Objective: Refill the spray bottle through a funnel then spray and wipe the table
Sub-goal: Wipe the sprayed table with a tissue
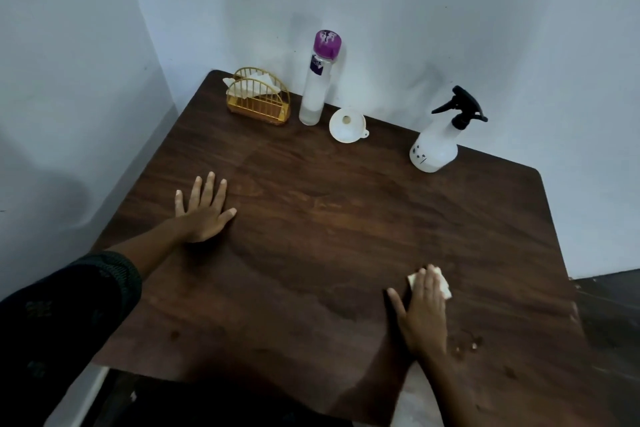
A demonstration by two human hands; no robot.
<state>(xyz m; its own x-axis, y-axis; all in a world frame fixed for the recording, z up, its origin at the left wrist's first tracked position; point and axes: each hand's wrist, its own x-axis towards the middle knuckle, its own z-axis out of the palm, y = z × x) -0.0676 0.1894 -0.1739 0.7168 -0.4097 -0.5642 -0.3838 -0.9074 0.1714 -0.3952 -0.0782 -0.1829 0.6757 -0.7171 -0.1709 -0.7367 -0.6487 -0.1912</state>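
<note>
The white plastic spray bottle [437,146] stands at the far right of the dark wooden counter [311,218] with its black trigger head on. The white plastic funnel [347,125] lies loose near the clear purple-capped bottle [317,87], so I judge refilling and spraying done. Wiping is under way: my right grip [424,312], fingers flat and released, presses a small white tissue [445,286] onto the near right area. My left grip [202,215] rests flat and empty. Droplets [467,345] beside my right wrist are left to wipe.
</note>
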